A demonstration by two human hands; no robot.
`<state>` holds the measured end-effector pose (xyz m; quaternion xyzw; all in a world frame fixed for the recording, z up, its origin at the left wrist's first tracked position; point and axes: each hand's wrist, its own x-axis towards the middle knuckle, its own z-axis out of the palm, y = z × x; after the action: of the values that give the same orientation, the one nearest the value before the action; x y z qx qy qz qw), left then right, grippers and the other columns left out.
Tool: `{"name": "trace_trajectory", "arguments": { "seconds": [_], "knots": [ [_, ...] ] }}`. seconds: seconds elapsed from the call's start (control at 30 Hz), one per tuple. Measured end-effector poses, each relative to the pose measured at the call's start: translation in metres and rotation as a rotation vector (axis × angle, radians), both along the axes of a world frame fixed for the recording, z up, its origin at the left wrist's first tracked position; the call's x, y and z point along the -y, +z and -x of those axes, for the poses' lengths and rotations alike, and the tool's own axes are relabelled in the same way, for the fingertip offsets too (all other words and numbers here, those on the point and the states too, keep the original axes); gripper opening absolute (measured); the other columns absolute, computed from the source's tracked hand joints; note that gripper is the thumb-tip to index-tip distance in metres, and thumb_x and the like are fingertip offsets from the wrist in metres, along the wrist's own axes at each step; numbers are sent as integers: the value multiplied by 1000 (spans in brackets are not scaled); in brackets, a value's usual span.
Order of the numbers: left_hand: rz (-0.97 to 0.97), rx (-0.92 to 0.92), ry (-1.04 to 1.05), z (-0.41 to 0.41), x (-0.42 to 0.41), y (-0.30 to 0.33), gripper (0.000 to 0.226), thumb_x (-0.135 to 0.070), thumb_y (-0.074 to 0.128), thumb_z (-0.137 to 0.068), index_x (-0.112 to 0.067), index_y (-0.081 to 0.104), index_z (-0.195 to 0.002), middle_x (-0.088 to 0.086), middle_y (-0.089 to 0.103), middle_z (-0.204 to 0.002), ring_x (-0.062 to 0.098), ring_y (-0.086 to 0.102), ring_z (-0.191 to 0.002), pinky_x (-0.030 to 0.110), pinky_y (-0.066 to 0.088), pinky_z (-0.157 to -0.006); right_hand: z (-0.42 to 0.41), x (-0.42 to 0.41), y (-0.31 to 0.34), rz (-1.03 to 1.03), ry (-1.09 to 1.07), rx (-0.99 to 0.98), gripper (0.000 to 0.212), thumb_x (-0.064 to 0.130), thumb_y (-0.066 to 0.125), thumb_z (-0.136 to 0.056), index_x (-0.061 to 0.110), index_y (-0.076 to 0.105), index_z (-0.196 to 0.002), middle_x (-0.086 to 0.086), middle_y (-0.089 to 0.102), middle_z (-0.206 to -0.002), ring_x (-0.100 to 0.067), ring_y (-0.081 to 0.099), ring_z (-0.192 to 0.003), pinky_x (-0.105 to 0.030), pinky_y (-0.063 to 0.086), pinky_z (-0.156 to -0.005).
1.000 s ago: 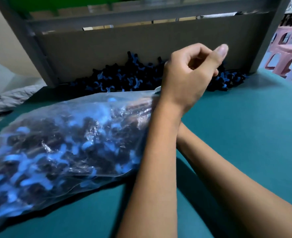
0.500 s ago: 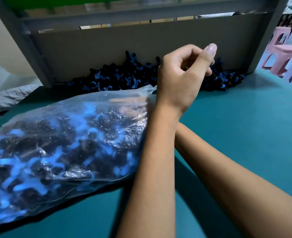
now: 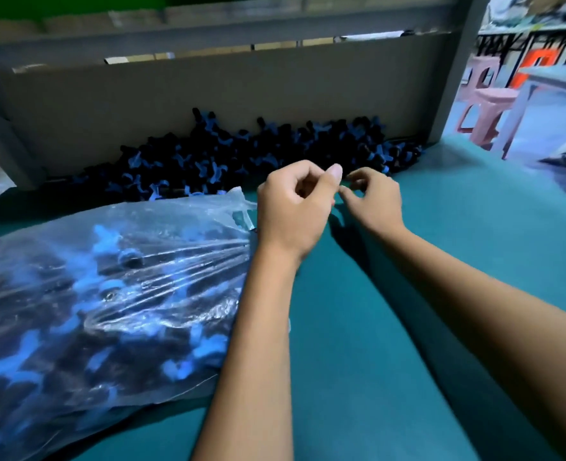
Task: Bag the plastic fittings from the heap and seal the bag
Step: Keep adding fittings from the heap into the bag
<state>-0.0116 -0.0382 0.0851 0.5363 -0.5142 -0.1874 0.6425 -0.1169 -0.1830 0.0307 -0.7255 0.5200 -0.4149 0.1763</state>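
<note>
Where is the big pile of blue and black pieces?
The heap of plastic fittings lies at the back of the green table, against the cardboard wall, just behind the filled plastic bag and both hands.

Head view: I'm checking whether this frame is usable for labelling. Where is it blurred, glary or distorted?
In the head view, glare streaks across the clear bag, washing out the fittings inside; the background at right with the pink stool is motion-smeared; the heap sits dim and underexposed against the board; wide-angle distortion stretches both forearms; left hand and right hand are fairly sharp.
</note>
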Motion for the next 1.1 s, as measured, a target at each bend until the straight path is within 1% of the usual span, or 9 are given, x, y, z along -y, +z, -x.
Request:
{"name": "trace_trajectory", "arguments": {
  "seconds": [0.1, 0.23, 0.37, 0.5, 0.57, 0.67, 0.87, 1.0, 1.1],
  "knots": [
    [118, 48, -54, 8, 0, 11, 33, -23, 63, -94, -1, 66, -70, 13, 63, -63, 30, 57, -61, 34, 44, -60, 24, 42, 1, -45, -173, -257, 72, 53, 77, -79, 11, 51, -132, -16, 53, -129, -36, 41, -125, -43, 39, -104],
    [202, -112, -158, 14, 2, 13, 31, -20, 57, -95, 0, 63, -72, 10, 57, -61, 5, 43, -48, 18, 31, -50, 46, 86, -4, -152, -265, -370, 128, 71, 86, -51, 23, 23, -152, -19, 23, -151, -40, 21, -139, -55, 39, -108],
    [240, -223, -233, 15, 5, 9, 27, -16, 54, -95, -1, 64, -75, 6, 56, -62, 2, 42, -48, 16, 30, -50, 52, 119, 1, -264, -199, -425, 152, 85, 80, -38, 45, -8, -155, -11, -11, -166, -42, -9, -152, -60, 24, -117],
    [211, -259, -260, 12, 7, 0, 25, -16, 55, -93, -3, 64, -74, 7, 55, -61, 5, 36, -46, 18, 27, -46, 47, 142, 2, -320, -89, -431, 151, 93, 71, -24, 62, -14, -146, -5, -28, -164, -41, -22, -150, -65, 11, -119],
    [190, -266, -251, 9, 8, -4, 25, -17, 56, -92, -3, 64, -74, 6, 55, -61, 5, 36, -46, 18, 27, -47, 39, 147, 1, -342, -26, -447, 142, 94, 70, -28, 65, -2, -146, -8, -15, -166, -43, -6, -152, -65, 8, -120],
    [174, -272, -240, 7, 9, -7, 25, -16, 56, -92, -1, 64, -75, 6, 57, -61, 5, 35, -46, 18, 27, -47, 19, 139, 4, -330, 53, -471, 137, 97, 61, -28, 56, 14, -150, -14, 14, -160, -46, 25, -145, -58, 19, -121],
    [143, -349, -186, -3, 13, -15, 23, -16, 57, -91, -4, 64, -74, 4, 56, -60, 6, 32, -44, 19, 23, -44, -26, 87, 7, -263, 260, -528, 135, 87, 49, -28, 38, 32, -152, -16, 30, -149, -43, 42, -134, -50, 31, -117],
    [92, -403, -106, -9, 14, -21, 23, -20, 58, -89, -5, 64, -72, 5, 55, -59, 6, 30, -43, 18, 23, -42, -25, 55, -3, -159, 356, -413, 96, 64, 79, -58, 38, 42, -143, -12, 26, -148, -35, 43, -133, -50, 33, -116],
    [20, -381, -45, -12, 19, -25, 24, -23, 60, -88, -8, 65, -70, 5, 56, -60, 5, 34, -42, 19, 26, -45, -6, 37, -7, -26, 308, -264, 91, 49, 83, -68, 37, 39, -146, -13, 5, -161, -32, 35, -143, -43, 39, -114]
  ]
}}
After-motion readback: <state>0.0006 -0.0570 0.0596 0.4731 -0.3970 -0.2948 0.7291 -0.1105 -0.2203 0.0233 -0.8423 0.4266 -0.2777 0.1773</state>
